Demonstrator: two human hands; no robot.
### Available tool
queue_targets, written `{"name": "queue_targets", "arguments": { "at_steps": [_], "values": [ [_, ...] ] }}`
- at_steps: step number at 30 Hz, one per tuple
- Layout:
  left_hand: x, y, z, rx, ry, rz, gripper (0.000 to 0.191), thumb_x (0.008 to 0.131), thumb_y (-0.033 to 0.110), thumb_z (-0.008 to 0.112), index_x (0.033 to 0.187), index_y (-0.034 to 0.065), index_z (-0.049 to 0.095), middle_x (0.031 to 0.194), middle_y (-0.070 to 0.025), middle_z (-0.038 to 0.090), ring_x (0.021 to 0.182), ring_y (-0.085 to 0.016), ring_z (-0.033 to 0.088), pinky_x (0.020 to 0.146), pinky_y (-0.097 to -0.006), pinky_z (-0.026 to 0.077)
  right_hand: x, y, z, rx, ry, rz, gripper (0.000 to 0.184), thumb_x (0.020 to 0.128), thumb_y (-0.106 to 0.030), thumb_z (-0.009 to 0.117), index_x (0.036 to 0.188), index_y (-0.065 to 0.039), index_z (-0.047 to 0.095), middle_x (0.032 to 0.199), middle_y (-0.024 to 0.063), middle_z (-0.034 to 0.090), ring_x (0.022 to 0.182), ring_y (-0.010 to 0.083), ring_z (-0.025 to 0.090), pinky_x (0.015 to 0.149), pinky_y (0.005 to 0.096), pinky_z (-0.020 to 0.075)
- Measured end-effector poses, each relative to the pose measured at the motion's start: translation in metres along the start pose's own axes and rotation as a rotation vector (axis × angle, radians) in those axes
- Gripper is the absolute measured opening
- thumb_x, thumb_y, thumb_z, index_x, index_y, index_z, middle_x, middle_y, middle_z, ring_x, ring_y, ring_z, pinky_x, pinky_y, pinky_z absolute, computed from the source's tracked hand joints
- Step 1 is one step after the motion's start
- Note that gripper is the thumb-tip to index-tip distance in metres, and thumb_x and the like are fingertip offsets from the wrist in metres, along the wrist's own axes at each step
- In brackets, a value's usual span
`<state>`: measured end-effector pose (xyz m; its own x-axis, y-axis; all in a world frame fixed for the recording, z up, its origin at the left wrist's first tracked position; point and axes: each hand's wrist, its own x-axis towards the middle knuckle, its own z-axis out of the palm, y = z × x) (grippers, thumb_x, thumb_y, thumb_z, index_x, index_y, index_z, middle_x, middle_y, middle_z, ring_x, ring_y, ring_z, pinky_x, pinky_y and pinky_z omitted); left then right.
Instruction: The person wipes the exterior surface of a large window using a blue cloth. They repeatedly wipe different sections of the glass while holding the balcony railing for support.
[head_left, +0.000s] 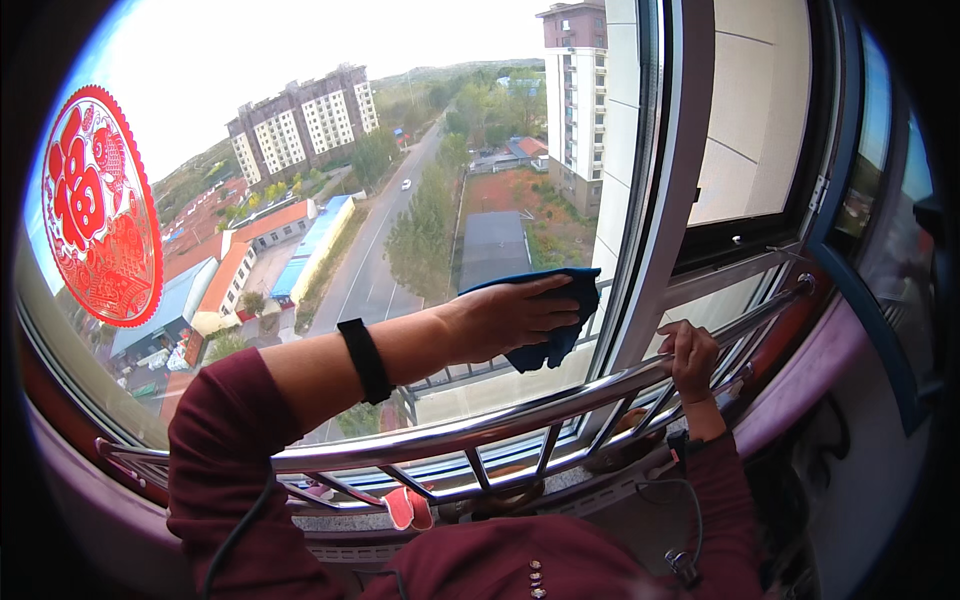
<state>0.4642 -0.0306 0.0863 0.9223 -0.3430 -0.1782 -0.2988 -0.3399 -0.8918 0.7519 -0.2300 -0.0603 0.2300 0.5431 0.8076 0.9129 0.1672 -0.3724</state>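
Note:
A dark blue cloth (555, 352) lies flat against the window glass (337, 82), near the pane's right edge. My left hand (517, 311) is spread over the cloth and presses it there, with the fingers pointing right. Part of the cloth is hidden beneath the palm. Farther right, my right hand (688, 358) is curled around the top bar of a shiny metal railing (495, 427). This railing runs across the inside of the window, between my body and the glass, and my left forearm reaches over it.
A round red paper-cut decoration (101, 206) is on the glass at left. The window frame (652, 195) stands right of the cloth, beside an open window sash (862, 300). A pink-red item (409, 508) rests by the lower rail. Cables (697, 510) hang along my sleeves.

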Motion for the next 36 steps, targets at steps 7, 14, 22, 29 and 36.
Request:
{"name": "queue_targets", "arguments": {
  "at_steps": [7, 14, 22, 29, 36],
  "values": [
    [-0.020, -0.196, -0.073, -0.073, 0.460, -0.729, 0.031, 0.089, 0.023, 0.074, 0.119, 0.0246, 0.070, 0.137, 0.0016, 0.057, 0.131, -0.016, 0.045, 0.115, -0.0405, 0.029, 0.004, 0.001, -0.001, -0.175, 0.012, -0.152, 0.028, 0.067, 0.006, 0.076, 0.084, -0.007, 0.057, 0.076, 0.0053, 0.067, 0.061, 0.0179, 0.062, 0.059, 0.0324, 0.0494],
    [0.024, -0.114, -0.047, 0.312, 0.221, -0.664, 0.036, 0.095, 0.029, 0.065, 0.130, 0.0293, 0.070, 0.157, 0.0038, 0.051, 0.153, -0.022, 0.035, 0.131, -0.0600, 0.008, 0.001, 0.001, -0.002, -0.141, 0.011, -0.131, 0.027, 0.067, 0.004, 0.075, 0.087, -0.006, 0.061, 0.076, 0.0045, 0.067, 0.064, 0.0201, 0.062, 0.065, 0.0357, 0.0491],
    [-0.021, -0.005, -0.004, 0.090, -0.084, -0.069, 0.036, 0.097, 0.030, 0.058, 0.133, 0.0342, 0.066, 0.167, 0.0046, 0.037, 0.158, -0.018, 0.024, 0.133, -0.0551, 0.005, -0.005, 0.019, 0.009, -0.313, 0.055, -0.060, 0.019, 0.096, -0.014, 0.052, 0.083, -0.010, 0.065, 0.066, 0.0028, 0.062, 0.061, 0.0260, 0.057, 0.067, 0.0416, 0.0459],
    [-0.126, -0.129, -0.085, 0.124, 0.362, -0.958, 0.036, 0.087, 0.015, 0.070, 0.124, 0.0149, 0.069, 0.147, -0.0059, 0.052, 0.137, -0.026, 0.045, 0.116, -0.0508, 0.032, -0.007, 0.026, 0.009, -0.338, 0.074, -0.137, 0.012, 0.092, -0.016, 0.061, 0.094, -0.007, 0.068, 0.077, 0.0099, 0.064, 0.067, 0.0314, 0.062, 0.064, 0.0434, 0.0479],
    [-0.101, 0.025, -0.026, 0.075, -0.122, -0.222, 0.040, 0.101, 0.036, 0.053, 0.140, 0.0363, 0.062, 0.171, 0.0039, 0.029, 0.160, -0.020, 0.018, 0.131, -0.0582, 0.003, 0.001, 0.003, 0.003, -0.115, 0.049, 0.108, 0.043, 0.107, -0.021, 0.038, 0.084, -0.008, 0.071, 0.060, 0.0020, 0.065, 0.058, 0.0279, 0.062, 0.071, 0.0402, 0.0487]
  ]
}}
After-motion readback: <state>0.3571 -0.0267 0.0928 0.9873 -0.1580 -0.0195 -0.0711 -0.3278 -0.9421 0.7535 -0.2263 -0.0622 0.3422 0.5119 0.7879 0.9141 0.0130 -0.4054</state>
